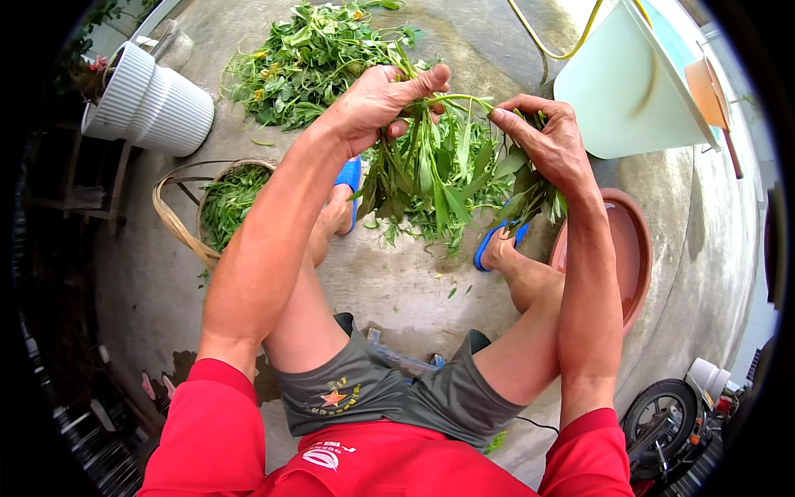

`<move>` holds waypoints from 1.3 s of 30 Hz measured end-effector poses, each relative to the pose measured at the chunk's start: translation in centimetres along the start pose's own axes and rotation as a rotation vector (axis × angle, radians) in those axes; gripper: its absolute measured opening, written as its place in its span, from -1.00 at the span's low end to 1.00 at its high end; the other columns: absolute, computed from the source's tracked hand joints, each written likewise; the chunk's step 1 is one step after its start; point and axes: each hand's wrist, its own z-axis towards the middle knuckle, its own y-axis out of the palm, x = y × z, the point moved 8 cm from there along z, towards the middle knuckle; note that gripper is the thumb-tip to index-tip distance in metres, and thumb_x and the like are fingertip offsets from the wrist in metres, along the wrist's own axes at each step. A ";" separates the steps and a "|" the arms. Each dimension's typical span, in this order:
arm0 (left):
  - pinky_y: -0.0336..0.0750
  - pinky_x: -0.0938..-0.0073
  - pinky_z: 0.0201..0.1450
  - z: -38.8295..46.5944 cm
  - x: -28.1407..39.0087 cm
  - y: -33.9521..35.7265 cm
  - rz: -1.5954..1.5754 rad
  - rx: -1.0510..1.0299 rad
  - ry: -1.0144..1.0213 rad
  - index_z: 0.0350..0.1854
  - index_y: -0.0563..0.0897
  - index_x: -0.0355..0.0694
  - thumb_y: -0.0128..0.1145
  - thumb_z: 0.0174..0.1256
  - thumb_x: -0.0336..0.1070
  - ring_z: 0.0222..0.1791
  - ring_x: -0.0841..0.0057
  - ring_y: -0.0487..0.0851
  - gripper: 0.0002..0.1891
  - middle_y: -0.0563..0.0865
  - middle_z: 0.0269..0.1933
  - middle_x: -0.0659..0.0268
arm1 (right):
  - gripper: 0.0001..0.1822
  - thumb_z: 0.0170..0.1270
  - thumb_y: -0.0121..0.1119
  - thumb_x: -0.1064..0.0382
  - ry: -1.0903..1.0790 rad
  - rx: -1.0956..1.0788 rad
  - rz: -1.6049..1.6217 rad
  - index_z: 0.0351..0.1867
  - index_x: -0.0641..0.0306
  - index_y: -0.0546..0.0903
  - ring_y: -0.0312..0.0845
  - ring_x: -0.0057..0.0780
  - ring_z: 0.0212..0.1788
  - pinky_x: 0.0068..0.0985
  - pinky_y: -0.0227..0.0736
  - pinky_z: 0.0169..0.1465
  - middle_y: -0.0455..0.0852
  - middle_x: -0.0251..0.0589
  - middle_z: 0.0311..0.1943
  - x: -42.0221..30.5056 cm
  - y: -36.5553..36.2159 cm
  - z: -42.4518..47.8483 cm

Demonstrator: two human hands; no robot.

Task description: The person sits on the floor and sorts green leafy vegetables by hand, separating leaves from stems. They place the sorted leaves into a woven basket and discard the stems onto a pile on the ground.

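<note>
My left hand [388,102] grips a bunch of leafy green stems [428,168], whose long leaves hang down between my feet. My right hand [540,136] holds more of the greens [528,186] against its palm, and its thumb and forefinger pinch a stem that stretches across from the left hand. Beneath both hands a loose pile of similar greens [444,230] lies on the concrete floor. Farther out is a larger heap of tangled vines [292,68] with some yellow flowers. A handled wicker basket [248,163] full of greens stands on the left, partly hidden by my left forearm.
A ribbed white pot [155,105] stands at the upper left. At the upper right are a pale green tub [621,93], an orange dipper [708,93] and a yellow hose [581,46]. A reddish-brown basin [643,248] sits beside my right leg. A motorcycle wheel [661,416] shows lower right.
</note>
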 end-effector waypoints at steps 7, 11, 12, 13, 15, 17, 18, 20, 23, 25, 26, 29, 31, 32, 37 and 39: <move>0.20 0.81 -0.65 -0.2 0.9 -0.9 -0.083 0.017 0.077 -0.04 0.74 -0.20 0.43 0.38 -0.03 -0.53 0.87 0.55 -0.66 0.70 -0.38 0.49 | -0.70 0.38 0.41 0.10 0.049 0.048 0.008 -0.22 0.36 0.79 0.36 -0.75 -0.45 -0.58 0.28 -0.39 0.59 -0.52 -0.53 0.5 -1.8 -0.2; 0.23 0.80 -0.63 -0.6 1.8 -0.4 -0.085 -0.040 0.109 -0.05 0.75 -0.18 0.45 0.36 -0.12 -0.52 0.88 0.56 -0.72 0.69 -0.38 0.52 | -0.68 0.37 0.40 0.07 0.068 0.035 -0.017 -0.23 0.36 0.79 0.37 -0.75 -0.44 -0.57 0.29 -0.38 0.59 -0.52 -0.52 0.9 -2.1 -0.3; 0.23 0.80 -0.63 -0.6 1.7 -0.3 -0.076 -0.022 0.112 -0.05 0.75 -0.18 0.46 0.35 -0.13 -0.52 0.88 0.56 -0.72 0.69 -0.38 0.53 | -0.67 0.37 0.40 0.06 0.079 0.025 -0.018 -0.24 0.36 0.79 0.37 -0.75 -0.43 -0.57 0.30 -0.38 0.59 -0.52 -0.52 0.9 -2.1 -0.2; 0.24 0.80 -0.62 -0.6 1.6 -0.2 -0.068 -0.004 0.116 -0.05 0.76 -0.18 0.47 0.34 -0.13 -0.52 0.89 0.55 -0.71 0.69 -0.38 0.54 | -0.67 0.36 0.40 0.06 0.095 -0.004 -0.017 -0.24 0.36 0.78 0.38 -0.74 -0.43 -0.57 0.31 -0.37 0.60 -0.51 -0.52 0.8 -1.9 -0.3; 0.30 0.82 -0.59 -0.3 1.2 -0.5 -0.065 0.004 0.097 -0.04 0.75 -0.17 0.49 0.32 -0.15 -0.52 0.89 0.56 -0.71 0.70 -0.36 0.55 | -0.67 0.35 0.39 0.06 0.125 -0.064 -0.011 -0.24 0.36 0.78 0.39 -0.73 -0.43 -0.57 0.33 -0.36 0.60 -0.49 -0.52 0.3 -1.4 -0.5; 0.32 0.82 -0.59 -0.2 1.1 -0.8 -0.060 0.042 0.100 -0.04 0.75 -0.18 0.49 0.33 -0.16 -0.53 0.90 0.56 -0.71 0.71 -0.36 0.55 | -0.67 0.34 0.38 0.06 0.092 -0.098 -0.044 -0.23 0.36 0.78 0.39 -0.72 -0.43 -0.56 0.35 -0.34 0.61 -0.47 -0.51 0.7 -1.0 -0.3; 0.33 0.82 -0.58 -0.1 1.1 -0.9 -0.057 0.064 0.103 -0.04 0.75 -0.18 0.49 0.33 -0.16 -0.53 0.89 0.56 -0.72 0.71 -0.36 0.54 | -0.67 0.34 0.38 0.06 0.078 -0.112 -0.064 -0.23 0.36 0.78 0.40 -0.71 -0.43 -0.56 0.36 -0.33 0.61 -0.46 -0.51 0.8 -0.9 -0.3; 0.35 0.82 -0.58 0.0 1.0 -1.1 -0.051 0.109 0.109 -0.06 0.76 -0.18 0.48 0.33 -0.17 -0.55 0.89 0.55 -0.73 0.72 -0.36 0.53 | -0.67 0.33 0.36 0.06 0.094 -0.140 -0.085 -0.22 0.36 0.78 0.40 -0.70 -0.43 -0.55 0.37 -0.32 0.61 -0.44 -0.50 0.8 -0.8 -0.3; 0.32 0.82 -0.61 0.3 0.8 -1.4 -0.023 0.119 0.104 -0.06 0.76 -0.19 0.47 0.34 -0.17 -0.56 0.89 0.54 -0.74 0.71 -0.40 0.53 | -0.70 0.31 0.33 0.10 0.114 -0.145 -0.069 -0.23 0.36 0.78 0.40 -0.69 -0.43 -0.55 0.37 -0.32 0.61 -0.43 -0.51 0.9 -0.7 -0.5; 0.32 0.79 -0.60 0.2 0.7 -1.6 0.021 0.152 0.106 -0.08 0.77 -0.20 0.46 0.35 -0.16 -0.57 0.88 0.53 -0.75 0.70 -0.43 0.53 | -0.72 0.29 0.30 0.14 0.088 -0.119 -0.081 -0.26 0.37 0.78 0.39 -0.69 -0.45 -0.54 0.36 -0.34 0.58 -0.44 -0.55 0.8 -0.7 -0.4; 0.31 0.78 -0.59 0.2 0.7 -1.7 0.042 0.168 0.108 -0.10 0.78 -0.20 0.46 0.36 -0.16 -0.57 0.88 0.53 -0.76 0.70 -0.45 0.53 | -0.73 0.27 0.29 0.16 0.058 -0.095 -0.107 -0.27 0.38 0.78 0.38 -0.69 -0.46 -0.54 0.36 -0.35 0.56 -0.45 -0.57 0.9 -0.7 -0.3; 0.31 0.73 -0.57 0.4 0.7 -2.0 0.194 0.192 0.205 -0.15 0.80 -0.20 0.45 0.37 -0.14 -0.57 0.86 0.52 -0.77 0.68 -0.48 0.54 | -0.73 0.24 0.25 0.18 0.057 0.013 -0.161 -0.32 0.40 0.77 0.33 -0.70 -0.51 -0.53 0.31 -0.42 0.50 -0.48 -0.64 0.9 -1.3 0.0; 0.31 0.70 -0.54 0.1 1.1 -1.1 0.195 0.181 0.234 -0.20 0.81 -0.20 0.44 0.37 -0.14 -0.56 0.85 0.51 -0.78 0.69 -0.47 0.53 | -0.73 0.22 0.25 0.19 0.076 0.111 -0.146 -0.35 0.41 0.76 0.31 -0.71 -0.54 -0.54 0.28 -0.45 0.48 -0.49 -0.67 1.1 -2.2 0.1; 0.31 0.71 -0.54 0.2 1.1 -0.7 0.191 0.166 0.244 -0.20 0.81 -0.20 0.43 0.37 -0.14 -0.55 0.85 0.51 -0.78 0.69 -0.47 0.53 | -0.73 0.22 0.25 0.19 0.077 0.164 -0.115 -0.37 0.41 0.76 0.31 -0.71 -0.55 -0.56 0.27 -0.47 0.49 -0.49 -0.67 1.3 -2.6 0.3; 0.32 0.71 -0.55 0.2 1.6 0.7 0.165 0.128 0.304 -0.21 0.82 -0.20 0.42 0.38 -0.17 -0.54 0.87 0.52 -0.80 0.75 -0.40 0.50 | -0.75 0.21 0.27 0.20 0.116 0.377 0.089 -0.43 0.39 0.75 0.33 -0.71 -0.57 -0.57 0.24 -0.50 0.50 -0.50 -0.67 2.0 -3.9 0.4; 0.33 0.71 -0.55 0.3 1.6 1.1 0.149 0.138 0.299 -0.20 0.82 -0.20 0.42 0.39 -0.18 -0.54 0.86 0.52 -0.81 0.77 -0.39 0.49 | -0.74 0.20 0.27 0.18 0.120 0.447 0.122 -0.44 0.36 0.76 0.28 -0.70 -0.58 -0.57 0.20 -0.48 0.46 -0.51 -0.68 2.1 -4.3 0.2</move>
